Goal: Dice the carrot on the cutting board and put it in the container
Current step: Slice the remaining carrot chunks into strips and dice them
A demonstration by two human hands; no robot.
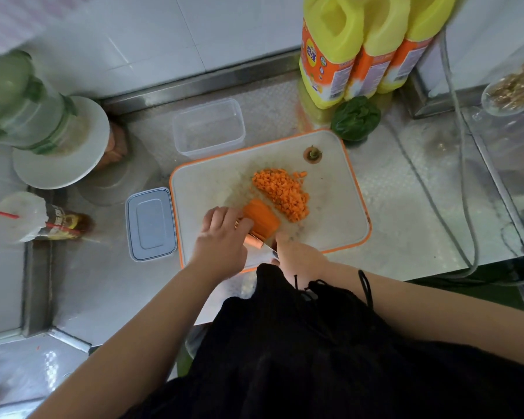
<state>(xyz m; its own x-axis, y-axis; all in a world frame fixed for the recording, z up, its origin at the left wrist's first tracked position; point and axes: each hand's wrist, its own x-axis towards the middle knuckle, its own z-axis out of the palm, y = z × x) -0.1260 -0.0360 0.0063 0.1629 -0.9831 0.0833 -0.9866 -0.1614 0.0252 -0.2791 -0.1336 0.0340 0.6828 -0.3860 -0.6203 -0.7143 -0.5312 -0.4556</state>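
Note:
A white cutting board [330, 213] with an orange rim lies on the steel counter. On it sit a heap of diced carrot [282, 192], a bundle of carrot sticks [259, 217] and the cut-off carrot top [313, 154]. My left hand [221, 240] rests with curled fingers on the near end of the carrot sticks. My right hand [297, 255] grips a knife [259, 241] whose blade meets the sticks beside my left fingers. An empty clear container [209, 128] stands behind the board.
The container's grey lid [151, 223] lies left of the board. Yellow oil bottles [357, 46] and a green leafy vegetable [356, 119] stand at the back. A blender [34, 116] and a cup with a red straw [28, 217] are on the left; cables [463, 182] run on the right.

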